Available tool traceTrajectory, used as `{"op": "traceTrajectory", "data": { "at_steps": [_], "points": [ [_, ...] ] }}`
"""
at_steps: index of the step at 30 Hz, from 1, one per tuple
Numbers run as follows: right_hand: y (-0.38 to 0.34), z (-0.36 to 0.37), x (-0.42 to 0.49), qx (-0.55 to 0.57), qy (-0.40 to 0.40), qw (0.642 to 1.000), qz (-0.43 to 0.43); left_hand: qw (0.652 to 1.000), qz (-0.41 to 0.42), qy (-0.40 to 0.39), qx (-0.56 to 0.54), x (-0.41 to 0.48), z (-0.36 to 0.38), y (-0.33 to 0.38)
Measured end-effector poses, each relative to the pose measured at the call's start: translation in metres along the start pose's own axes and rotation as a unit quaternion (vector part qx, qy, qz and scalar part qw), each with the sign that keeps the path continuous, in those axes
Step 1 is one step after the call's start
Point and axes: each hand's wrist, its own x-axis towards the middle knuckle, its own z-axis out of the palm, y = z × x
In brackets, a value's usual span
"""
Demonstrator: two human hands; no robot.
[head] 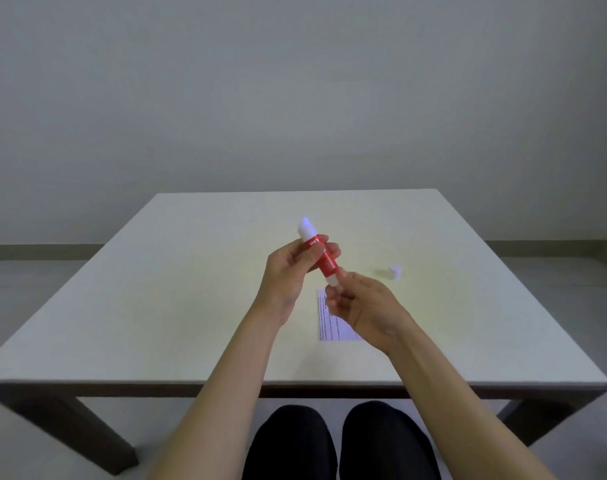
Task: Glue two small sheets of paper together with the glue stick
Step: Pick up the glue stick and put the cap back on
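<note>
A red glue stick (323,259) with white lettering is held above the table, tilted, its uncovered white glue tip pointing up and away. My left hand (288,271) grips the red barrel. My right hand (359,306) pinches the white knob at the stick's lower end with thumb and fingers. A small sheet of paper (330,327) with printed lines lies flat on the table beneath my right hand, which hides part of it. I cannot tell whether one or two sheets lie there. The white cap (395,271) stands on the table to the right.
The pale table (156,289) spreads wide to the left and far side. Its near edge runs just in front of my knees. A plain wall rises behind the table.
</note>
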Motion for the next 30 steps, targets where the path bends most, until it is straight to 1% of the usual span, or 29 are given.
{"op": "traceTrajectory", "data": {
  "at_steps": [1, 2, 3, 4, 5, 6, 7, 8, 9, 10, 11, 12, 14, 15, 16, 17, 18, 19, 20, 21, 22, 23, 24, 25, 26, 27, 28, 29, 30],
  "points": [
    [0.003, 0.004, -0.003, -0.070, 0.031, 0.995, -0.070, 1.000, 0.008, 0.009, 0.009, -0.001, 0.002, 0.002],
    [0.008, 0.007, -0.005, -0.183, 0.082, 0.968, -0.151, 1.000, 0.011, 0.018, 0.012, -0.003, 0.004, 0.003],
    [0.013, 0.011, -0.006, -0.307, 0.146, 0.911, -0.231, 1.000, 0.010, 0.026, 0.006, -0.005, 0.005, 0.004],
    [0.018, 0.014, -0.008, -0.405, 0.190, 0.845, -0.293, 0.999, 0.009, 0.033, -0.001, -0.006, 0.007, 0.004],
    [0.021, 0.016, -0.008, -0.462, 0.210, 0.793, -0.337, 0.999, 0.011, 0.039, -0.006, -0.008, 0.008, 0.005],
    [0.023, 0.016, -0.008, -0.476, 0.212, 0.776, -0.354, 0.999, 0.014, 0.043, -0.007, -0.009, 0.008, 0.005],
    [0.023, 0.016, -0.007, -0.452, 0.203, 0.802, -0.334, 0.999, 0.014, 0.045, -0.009, -0.010, 0.008, 0.006],
    [0.018, 0.017, -0.008, -0.393, 0.186, 0.858, -0.275, 0.999, 0.013, 0.045, -0.011, -0.011, 0.008, 0.007],
    [0.010, 0.020, -0.008, -0.306, 0.154, 0.922, -0.181, 0.999, 0.013, 0.045, -0.011, -0.012, 0.007, 0.008],
    [0.005, 0.019, -0.008, -0.205, 0.103, 0.971, -0.068, 0.999, 0.012, 0.043, -0.009, -0.013, 0.006, 0.009],
    [0.000, 0.017, -0.008, -0.119, 0.050, 0.991, 0.035, 0.999, 0.011, 0.040, -0.008, -0.014, 0.005, 0.009],
    [-0.003, 0.015, -0.010, -0.063, 0.010, 0.994, 0.090, 0.999, 0.009, 0.038, -0.008, -0.015, 0.004, 0.010],
    [-0.002, 0.014, -0.011, -0.008, -0.006, 0.996, 0.084, 0.999, 0.010, 0.039, -0.009, -0.015, 0.004, 0.011],
    [0.001, 0.014, -0.010, -0.017, 0.008, 0.999, 0.036, 0.999, 0.011, 0.043, -0.009, -0.015, 0.006, 0.012],
    [0.007, 0.015, -0.009, -0.076, 0.034, 0.995, -0.051, 0.999, 0.010, 0.048, -0.010, -0.014, 0.007, 0.012],
    [0.012, 0.015, -0.010, -0.195, 0.076, 0.963, -0.168, 0.998, 0.009, 0.053, -0.011, -0.014, 0.008, 0.013],
    [0.017, 0.014, -0.009, -0.353, 0.139, 0.877, -0.295, 0.998, 0.005, 0.056, -0.012, -0.014, 0.010, 0.013],
    [0.019, 0.009, -0.008, -0.498, 0.188, 0.754, -0.385, 0.998, 0.002, 0.056, -0.010, -0.015, 0.010, 0.013],
    [0.019, 0.003, -0.006, -0.586, 0.207, 0.641, -0.449, 0.998, 0.002, 0.057, -0.002, -0.015, 0.011, 0.013],
    [0.020, 0.000, -0.003, -0.620, 0.215, 0.596, -0.462, 0.998, 0.005, 0.061, 0.008, -0.015, 0.010, 0.013],
    [0.018, 0.002, -0.003, -0.603, 0.201, 0.648, -0.420, 0.998, 0.007, 0.067, 0.016, -0.015, 0.008, 0.013],
    [0.012, 0.009, -0.006, -0.527, 0.174, 0.762, -0.333, 0.997, 0.006, 0.072, 0.018, -0.014, 0.007, 0.013],
    [0.006, 0.014, -0.008, -0.425, 0.132, 0.868, -0.219, 0.997, 0.003, 0.076, 0.018, -0.014, 0.007, 0.013],
    [0.002, 0.016, -0.008, -0.324, 0.079, 0.936, -0.111, 0.997, 0.001, 0.078, 0.019, -0.014, 0.006, 0.012],
    [-0.002, 0.015, -0.007, -0.236, 0.031, 0.971, -0.023, 0.997, -0.002, 0.079, 0.022, -0.014, 0.006, 0.011],
    [-0.004, 0.013, -0.006, -0.168, -0.001, 0.985, 0.021, 0.997, -0.003, 0.079, 0.022, -0.014, 0.006, 0.010],
    [-0.005, 0.013, -0.006, -0.141, -0.008, 0.990, 0.022, 0.997, -0.003, 0.079, 0.020, -0.014, 0.006, 0.010],
    [-0.003, 0.014, -0.007, -0.163, 0.011, 0.986, -0.019, 0.996, -0.003, 0.081, 0.020, -0.014, 0.006, 0.009],
    [0.001, 0.016, -0.008, -0.236, 0.055, 0.966, -0.093, 0.996, -0.005, 0.087, 0.024, -0.014, 0.007, 0.009]
  ]
}}
